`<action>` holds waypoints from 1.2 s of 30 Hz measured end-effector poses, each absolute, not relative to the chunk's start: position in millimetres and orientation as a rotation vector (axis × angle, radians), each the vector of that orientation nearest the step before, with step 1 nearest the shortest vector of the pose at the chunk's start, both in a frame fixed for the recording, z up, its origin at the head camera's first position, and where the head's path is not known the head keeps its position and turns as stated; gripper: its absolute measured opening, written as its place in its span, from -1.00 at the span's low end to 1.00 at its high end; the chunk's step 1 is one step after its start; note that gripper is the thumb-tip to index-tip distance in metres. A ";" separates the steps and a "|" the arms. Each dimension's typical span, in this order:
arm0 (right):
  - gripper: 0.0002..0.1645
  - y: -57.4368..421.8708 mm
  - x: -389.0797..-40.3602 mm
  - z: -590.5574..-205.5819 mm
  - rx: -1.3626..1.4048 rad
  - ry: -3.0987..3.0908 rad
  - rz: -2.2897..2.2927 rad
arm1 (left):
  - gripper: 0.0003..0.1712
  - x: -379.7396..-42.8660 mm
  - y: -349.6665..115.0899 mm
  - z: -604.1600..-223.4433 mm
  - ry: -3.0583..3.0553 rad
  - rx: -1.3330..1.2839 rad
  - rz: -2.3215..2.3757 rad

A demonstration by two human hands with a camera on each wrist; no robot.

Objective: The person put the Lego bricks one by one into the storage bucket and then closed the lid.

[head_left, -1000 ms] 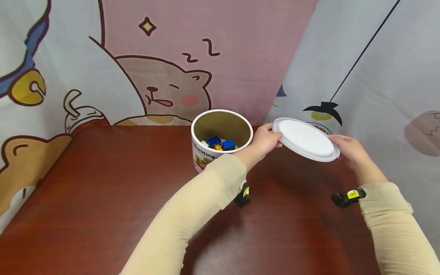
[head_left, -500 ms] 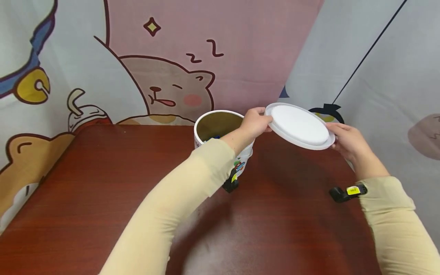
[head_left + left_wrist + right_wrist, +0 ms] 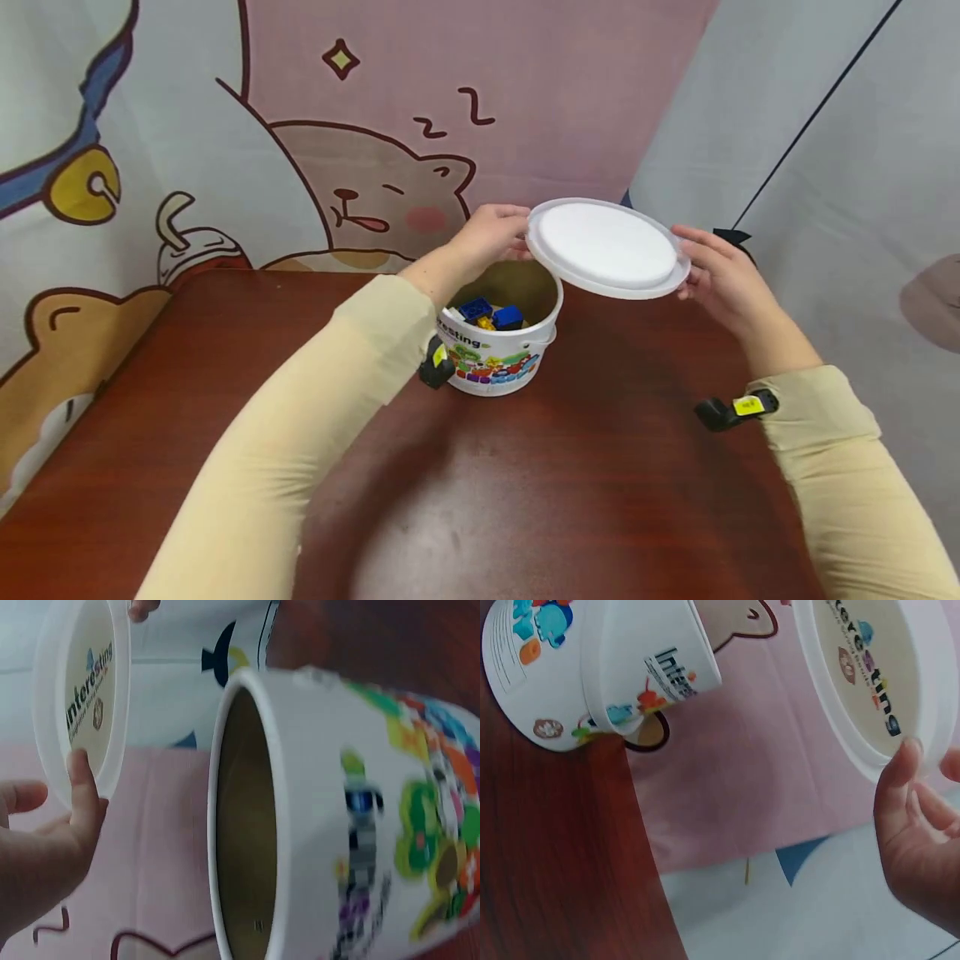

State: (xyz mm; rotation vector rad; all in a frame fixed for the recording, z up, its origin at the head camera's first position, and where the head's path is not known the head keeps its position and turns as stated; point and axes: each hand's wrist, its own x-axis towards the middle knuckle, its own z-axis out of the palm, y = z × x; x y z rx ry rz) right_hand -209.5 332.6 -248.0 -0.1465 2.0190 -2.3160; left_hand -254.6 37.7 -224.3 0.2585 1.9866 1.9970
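A round white lid (image 3: 607,244) is held up in the air, tilted, above and to the right of an uncovered white bucket (image 3: 504,367). My left hand (image 3: 480,243) pinches the lid's left edge, close over the bucket's rim. On the opposite edge, my right hand (image 3: 722,279) grips the lid between thumb and fingers. Seen from below in the left wrist view, the lid (image 3: 94,690) bears printed lettering, while its plain white face is turned up. Inside the bucket lie blue blocks (image 3: 507,317) and a yellow block (image 3: 483,323); my left forearm and hand cover part of its rim.
The bucket stands near the far edge of a dark red wooden table (image 3: 480,500). Behind it hangs a cartoon-printed curtain (image 3: 570,100). A white handle (image 3: 546,342) hangs at the bucket's side.
Both hands have carried the lid left and slightly up, from the right of the bucket to nearly over it. The bucket's front and its blocks have come back into sight.
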 end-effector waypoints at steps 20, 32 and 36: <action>-0.47 271.0 -222.1 -252.9 -0.325 2.486 -2.320 | -0.49 -261.6 -31.5 -239.6 2.541 0.604 1.801; -0.66 240.7 -227.0 -249.8 -0.378 2.681 -2.205 | -0.64 -260.7 -46.5 -241.0 2.699 0.420 1.930; -0.44 232.7 -227.8 -248.4 -0.309 2.702 -2.072 | -0.59 -259.9 -51.8 -242.6 2.707 0.322 1.911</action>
